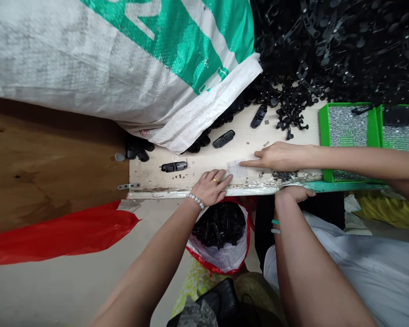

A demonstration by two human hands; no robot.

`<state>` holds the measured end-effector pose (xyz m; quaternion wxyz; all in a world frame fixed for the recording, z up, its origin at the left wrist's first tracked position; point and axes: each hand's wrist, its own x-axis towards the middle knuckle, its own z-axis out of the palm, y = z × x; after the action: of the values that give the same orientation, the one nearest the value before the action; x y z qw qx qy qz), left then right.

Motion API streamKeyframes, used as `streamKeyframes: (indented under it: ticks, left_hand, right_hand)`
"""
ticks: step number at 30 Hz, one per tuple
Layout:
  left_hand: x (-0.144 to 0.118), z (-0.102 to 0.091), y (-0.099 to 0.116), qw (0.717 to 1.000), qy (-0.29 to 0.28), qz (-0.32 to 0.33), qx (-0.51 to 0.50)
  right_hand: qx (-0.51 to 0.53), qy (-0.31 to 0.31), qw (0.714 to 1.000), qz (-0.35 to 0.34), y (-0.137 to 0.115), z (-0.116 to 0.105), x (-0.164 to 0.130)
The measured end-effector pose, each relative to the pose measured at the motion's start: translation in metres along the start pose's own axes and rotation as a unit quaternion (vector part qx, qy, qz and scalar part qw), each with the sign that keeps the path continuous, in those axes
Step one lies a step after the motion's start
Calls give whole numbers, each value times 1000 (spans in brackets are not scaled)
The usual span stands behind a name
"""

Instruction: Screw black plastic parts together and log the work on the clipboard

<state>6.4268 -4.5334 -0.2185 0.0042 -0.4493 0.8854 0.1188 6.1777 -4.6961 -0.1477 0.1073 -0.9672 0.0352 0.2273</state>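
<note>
Left hand [211, 186]: lies palm down on the near edge of the pale wooden board [245, 141], fingers together and stretched flat, tips on the small white paper slip [237, 169]; clamped on nothing.
Right hand [294, 193]: curled at the near edge of the board, right of the left hand; fingers tucked out of sight, so impossible to tell whether apart or together.
Small white paper slip: flat on the board near its near edge, between the left fingertips and a co-worker's hand [279, 156].
Co-worker's hand: reaches in from the right, index finger extended with its tip on the slip's right side, other fingers folded.
Scatter of tiny dark bits [284, 175]: on the board just right of the slip, possibly screws.
Black plastic clip [173, 167]: alone on the board, left of the left hand.
Heap of black plastic parts [344, 45]: far right, spilling onto the board.
White and green woven sack [122, 59]: far left, overlapping the board's far edge.
Green tray of silvery bits [324, 136]: right end of the board.
Red and white bag of black parts [225, 259]: below the board's near edge, between the two forearms.
</note>
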Motion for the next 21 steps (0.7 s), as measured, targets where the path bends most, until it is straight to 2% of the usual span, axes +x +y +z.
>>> streamKeyframes:
  ticks: [6, 13, 17, 21]
  left_hand:
    - [0, -1, 1, 1000, 3, -1, 8]
    - [0, -1, 2, 1000, -10, -7, 3]
    - [0, -2, 2, 1000, 3, -6, 16]
    - [2, -6, 2, 1000, 11, -6, 22]
  right_hand:
    - [15, -16, 1000, 13, 4, 13, 18]
    - [0, -10, 1000, 1, 3, 14, 22]
    - [-17, -1, 1000, 21, -1, 17, 26]
    - [-9, 9, 1000, 11, -3, 10, 24]
